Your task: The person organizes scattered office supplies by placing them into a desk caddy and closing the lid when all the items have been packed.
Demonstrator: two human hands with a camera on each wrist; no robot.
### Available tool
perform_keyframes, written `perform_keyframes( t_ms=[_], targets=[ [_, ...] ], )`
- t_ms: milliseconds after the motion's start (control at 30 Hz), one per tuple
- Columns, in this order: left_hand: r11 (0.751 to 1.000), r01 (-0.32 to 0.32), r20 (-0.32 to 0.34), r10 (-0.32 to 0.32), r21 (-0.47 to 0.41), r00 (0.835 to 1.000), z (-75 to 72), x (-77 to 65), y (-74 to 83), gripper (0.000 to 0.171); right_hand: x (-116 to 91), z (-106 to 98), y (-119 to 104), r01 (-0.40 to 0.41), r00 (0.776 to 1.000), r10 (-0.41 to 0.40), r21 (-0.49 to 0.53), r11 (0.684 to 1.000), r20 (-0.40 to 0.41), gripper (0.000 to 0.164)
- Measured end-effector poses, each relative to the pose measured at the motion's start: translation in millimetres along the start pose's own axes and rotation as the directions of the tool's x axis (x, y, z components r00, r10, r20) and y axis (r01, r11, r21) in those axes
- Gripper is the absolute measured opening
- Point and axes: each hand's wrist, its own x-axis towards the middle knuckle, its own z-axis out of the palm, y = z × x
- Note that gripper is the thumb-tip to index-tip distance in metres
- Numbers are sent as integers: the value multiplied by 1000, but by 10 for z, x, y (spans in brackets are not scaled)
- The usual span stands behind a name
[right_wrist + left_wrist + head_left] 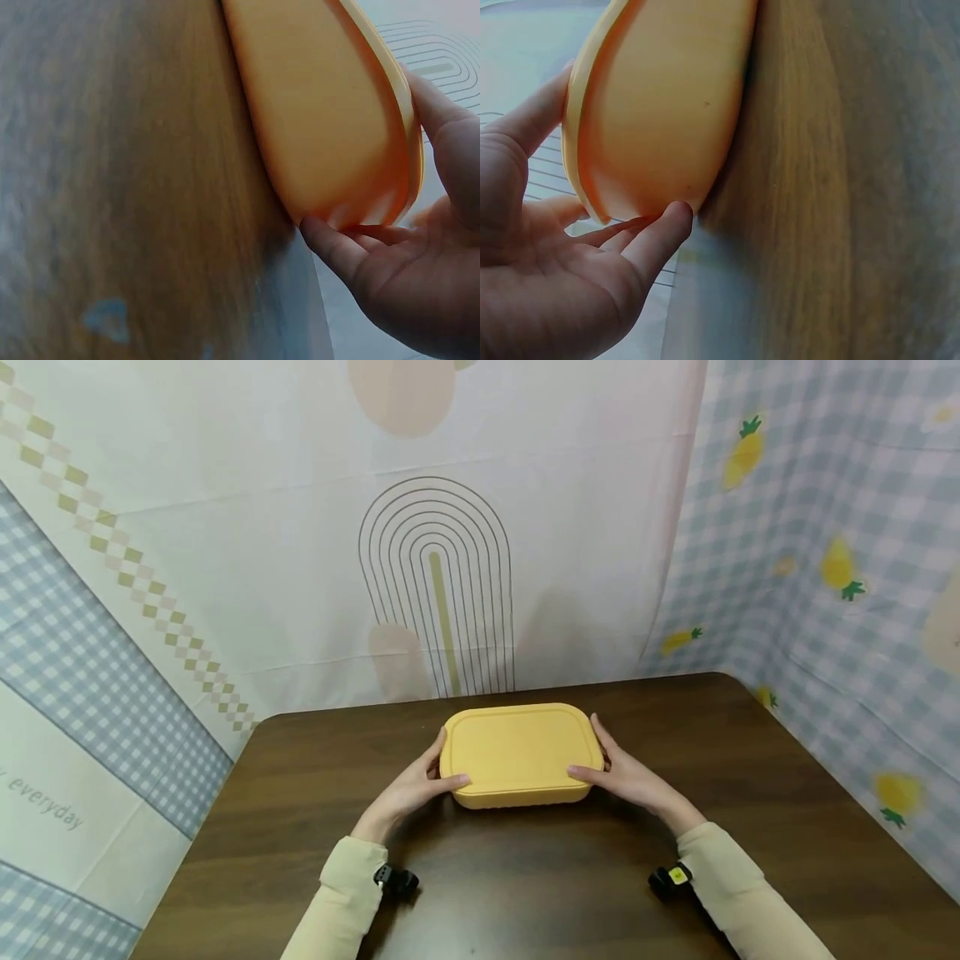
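A yellow rounded rectangular box with a lid lies flat near the far edge of the dark wooden table. My left hand grips its left end, the thumb on the lid's near corner. At the opposite end, my right hand holds it the same way, thumb over the near right corner. In the left wrist view, the fingers curl under the box's end. The right wrist view shows fingertips at the lower corner of the box. Its inside is hidden by the lid.
Behind the table hangs a pale cloth with printed arches. A blue checked cloth with pineapples hangs on the right, and another checked cloth on the left. Each wrist wears a small black camera.
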Motion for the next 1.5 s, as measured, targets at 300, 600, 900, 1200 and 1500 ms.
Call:
perform_keyframes(
  t_ms=[300,600,900,1200,1500],
  targets=[
    [1000,-1,-17,1,14,1000,37,6,52,105,-2,-43,16,18,999,-22,-103,995,-40,98],
    [998,-18,-9,19,52,1000,50,65,81,103,2,-81,35,18,999,-22,-93,996,-50,97],
    [998,-19,1,19,59,1000,60,78,54,103,-26,-79,56,16,998,-22,-118,993,-52,96],
    [998,-11,-17,12,66,1000,67,78,36,102,-15,-74,80,24,998,-32,-121,992,-60,96],
    [997,-13,-33,15,72,999,52,63,29,102,11,-65,59,43,997,-49,-116,992,-58,96]
  ],
)
